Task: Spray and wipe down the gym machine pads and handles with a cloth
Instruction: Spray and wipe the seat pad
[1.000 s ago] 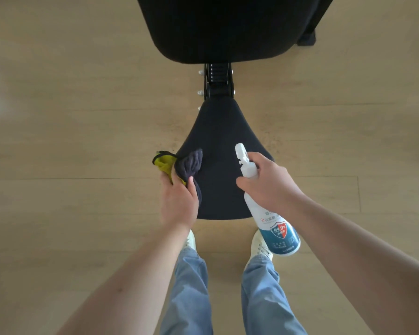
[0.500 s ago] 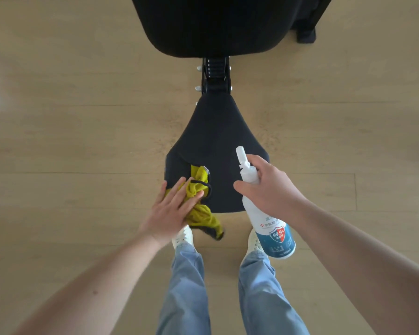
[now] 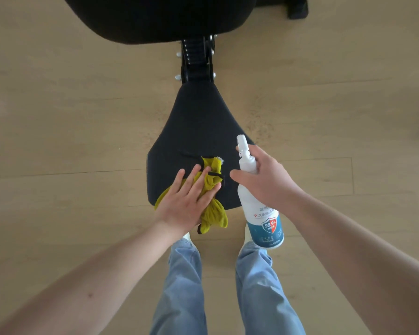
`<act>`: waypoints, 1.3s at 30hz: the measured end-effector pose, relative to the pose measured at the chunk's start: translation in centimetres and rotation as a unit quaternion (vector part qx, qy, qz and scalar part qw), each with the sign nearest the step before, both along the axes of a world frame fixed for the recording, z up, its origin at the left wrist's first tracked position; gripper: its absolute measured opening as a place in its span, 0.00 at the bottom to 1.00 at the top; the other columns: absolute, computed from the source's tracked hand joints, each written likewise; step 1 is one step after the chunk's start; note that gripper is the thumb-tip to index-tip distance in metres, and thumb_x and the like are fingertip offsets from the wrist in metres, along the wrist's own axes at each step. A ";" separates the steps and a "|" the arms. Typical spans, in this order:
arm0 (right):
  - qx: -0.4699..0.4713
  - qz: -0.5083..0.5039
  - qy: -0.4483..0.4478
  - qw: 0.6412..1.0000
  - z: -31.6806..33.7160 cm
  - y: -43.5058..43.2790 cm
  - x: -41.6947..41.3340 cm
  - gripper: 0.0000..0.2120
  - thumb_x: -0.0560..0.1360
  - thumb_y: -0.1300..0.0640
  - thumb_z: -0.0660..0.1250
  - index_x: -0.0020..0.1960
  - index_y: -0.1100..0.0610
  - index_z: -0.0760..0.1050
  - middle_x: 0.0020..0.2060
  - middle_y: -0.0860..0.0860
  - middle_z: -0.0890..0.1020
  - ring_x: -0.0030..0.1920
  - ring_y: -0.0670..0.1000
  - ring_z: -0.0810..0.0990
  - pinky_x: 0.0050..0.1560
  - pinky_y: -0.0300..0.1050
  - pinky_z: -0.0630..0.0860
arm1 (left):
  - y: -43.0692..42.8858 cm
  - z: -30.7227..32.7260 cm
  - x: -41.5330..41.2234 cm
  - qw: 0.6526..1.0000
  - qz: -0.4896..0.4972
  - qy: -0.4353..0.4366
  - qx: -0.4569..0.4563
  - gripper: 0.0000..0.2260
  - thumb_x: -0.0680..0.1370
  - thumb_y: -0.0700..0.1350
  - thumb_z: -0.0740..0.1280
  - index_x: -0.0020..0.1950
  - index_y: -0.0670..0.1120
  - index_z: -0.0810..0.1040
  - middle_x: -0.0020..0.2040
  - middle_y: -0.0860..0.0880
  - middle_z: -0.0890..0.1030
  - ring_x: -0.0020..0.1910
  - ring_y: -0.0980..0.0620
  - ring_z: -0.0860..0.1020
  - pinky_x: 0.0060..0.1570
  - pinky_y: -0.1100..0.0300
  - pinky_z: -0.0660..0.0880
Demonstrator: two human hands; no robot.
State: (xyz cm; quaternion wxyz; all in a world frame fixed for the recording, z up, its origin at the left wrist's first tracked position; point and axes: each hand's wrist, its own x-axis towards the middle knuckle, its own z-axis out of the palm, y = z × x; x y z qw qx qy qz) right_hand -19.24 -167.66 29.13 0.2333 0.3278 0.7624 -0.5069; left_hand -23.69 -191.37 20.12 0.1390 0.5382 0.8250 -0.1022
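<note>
A black seat pad [image 3: 196, 131] of the gym machine lies below me, narrow at the far end and wide near my legs. A yellow cloth [image 3: 212, 180] is bunched on its near edge, one end hanging over. My left hand [image 3: 186, 201] presses flat on the cloth with straight fingers. My right hand [image 3: 266, 180] grips the neck of a white spray bottle [image 3: 264, 221] with a blue label, held upright just right of the pad.
A larger black pad [image 3: 155, 18] fills the top of the view, joined to the seat by a black metal bracket [image 3: 197, 61]. Light wooden floor [image 3: 70, 117] lies all around. My legs in blue jeans [image 3: 184, 286] stand at the seat's near edge.
My left hand went from gripping the cloth at the pad's left edge to pressing it flat on the near part of the pad. The bottle stayed in place.
</note>
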 end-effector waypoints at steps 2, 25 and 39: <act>0.004 -0.013 -0.011 1.000 -0.1 1.1 0.4 0.20 0.77 0.48 0.71 0.66 0.39 0.71 0.44 0.43 0.80 0.43 0.46 0.80 0.37 0.42 0.72 | 1.4 0.4 0.4 0.999 0.002 -0.027 -0.034 0.37 0.85 0.58 0.56 0.80 0.49 0.32 0.80 0.38 0.34 0.79 0.33 0.35 0.77 0.35 0.38; 0.079 -0.108 -0.025 0.991 1.2 6.0 1.5 0.25 0.76 0.49 0.71 0.72 0.41 0.70 0.42 0.40 0.80 0.40 0.39 0.78 0.33 0.38 0.69 | 15.0 1.8 -1.4 0.988 0.094 -0.106 0.057 0.24 0.79 0.58 0.55 0.72 0.52 0.70 0.82 0.45 0.58 0.82 0.36 0.49 0.77 0.33 0.46; 0.063 -0.077 -0.045 0.994 -0.9 4.5 -1.2 0.12 0.76 0.46 0.72 0.55 0.42 0.71 0.39 0.44 0.79 0.38 0.44 0.76 0.32 0.41 0.67 | 15.0 -0.8 -11.9 0.990 0.127 -0.046 0.031 0.34 0.78 0.52 0.59 0.82 0.55 0.50 0.84 0.47 0.49 0.82 0.37 0.42 0.76 0.30 0.43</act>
